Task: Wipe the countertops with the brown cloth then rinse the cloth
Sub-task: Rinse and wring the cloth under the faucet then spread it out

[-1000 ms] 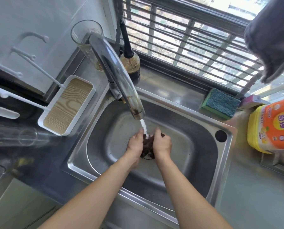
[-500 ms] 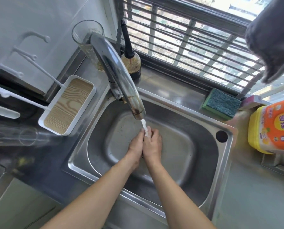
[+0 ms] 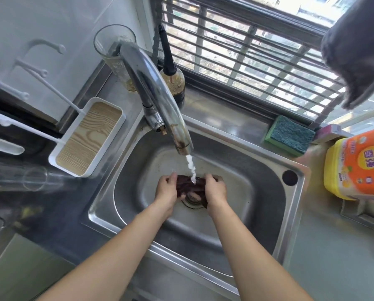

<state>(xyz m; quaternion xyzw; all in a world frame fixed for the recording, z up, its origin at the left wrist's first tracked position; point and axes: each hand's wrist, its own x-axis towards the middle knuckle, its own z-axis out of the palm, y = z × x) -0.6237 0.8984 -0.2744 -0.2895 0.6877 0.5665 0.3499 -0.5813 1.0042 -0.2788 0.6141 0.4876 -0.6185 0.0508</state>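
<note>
Both my hands are down in the steel sink (image 3: 266,216), over the drain. My left hand (image 3: 167,189) grips the left side of the wet brown cloth (image 3: 189,185), and my right hand (image 3: 216,189) grips its right side. The cloth is stretched between them, dark and bunched. A stream of water (image 3: 191,169) falls from the chrome faucet (image 3: 160,98) straight onto the middle of the cloth. Part of the cloth hangs below my right hand, over the drain.
A white tray with a wood-grain base (image 3: 90,135) sits left of the sink. A glass (image 3: 116,55) and a soap bottle (image 3: 173,81) stand behind the faucet. A green sponge (image 3: 290,135) lies on the sill; a yellow-orange detergent jug (image 3: 360,164) stands at right. A grey cloth (image 3: 360,46) hangs top right.
My hands were pressed together around the cloth under the stream half a second ago. They have now moved apart and lower, spreading the brown cloth open under the water.
</note>
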